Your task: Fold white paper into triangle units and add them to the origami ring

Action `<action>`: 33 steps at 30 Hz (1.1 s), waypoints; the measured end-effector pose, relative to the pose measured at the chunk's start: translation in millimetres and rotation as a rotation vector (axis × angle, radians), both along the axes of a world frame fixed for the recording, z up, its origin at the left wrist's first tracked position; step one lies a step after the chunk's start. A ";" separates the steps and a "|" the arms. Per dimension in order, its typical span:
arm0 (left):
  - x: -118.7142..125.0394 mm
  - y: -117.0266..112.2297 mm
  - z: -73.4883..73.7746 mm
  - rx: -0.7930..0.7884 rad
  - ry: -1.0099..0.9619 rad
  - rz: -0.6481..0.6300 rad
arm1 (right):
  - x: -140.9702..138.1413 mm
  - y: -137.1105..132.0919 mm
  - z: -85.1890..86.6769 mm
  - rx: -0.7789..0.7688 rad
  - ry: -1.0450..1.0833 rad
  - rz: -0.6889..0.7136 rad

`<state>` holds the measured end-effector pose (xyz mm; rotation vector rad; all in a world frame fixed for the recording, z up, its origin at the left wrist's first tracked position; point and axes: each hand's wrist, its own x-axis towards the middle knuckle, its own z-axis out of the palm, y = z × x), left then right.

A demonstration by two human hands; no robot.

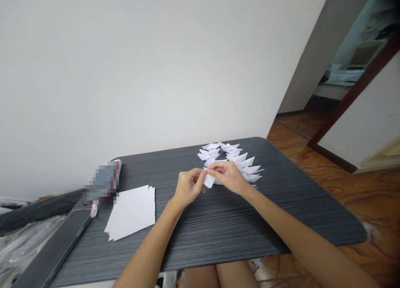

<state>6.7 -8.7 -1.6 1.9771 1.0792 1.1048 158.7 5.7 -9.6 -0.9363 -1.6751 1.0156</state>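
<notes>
Both my hands meet over the middle of the dark table, pinching one small folded piece of white paper (208,181). My left hand (189,185) grips its left side between thumb and fingers. From the right, my right hand (228,176) holds its upper edge with the fingertips. The paper shows creases and a pointed lower end; parts of it are hidden by my fingers. Just behind and to the right of my hands lie several folded white paper boats (246,166) in two rows, some partly covered by my right hand.
A stack of white paper sheets (133,213) lies on the left of the dark table (187,246). Behind it is a blurred-out item (103,181) near the wall. A long dark flat object (56,250) runs along the table's left edge. Wooden floor (368,196) shows at right.
</notes>
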 end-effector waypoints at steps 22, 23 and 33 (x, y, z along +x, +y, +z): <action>2.8 4.9 -0.9 -0.242 -0.089 -0.088 | 3.1 -1.7 7.3 -0.146 0.009 0.090; 1.6 5.4 -0.9 -0.156 -0.030 -0.035 | 3.9 -1.0 6.6 -0.115 -0.020 0.077; 1.7 5.2 -2.3 0.154 -0.074 0.051 | 2.3 -4.9 4.6 0.239 -0.180 -0.109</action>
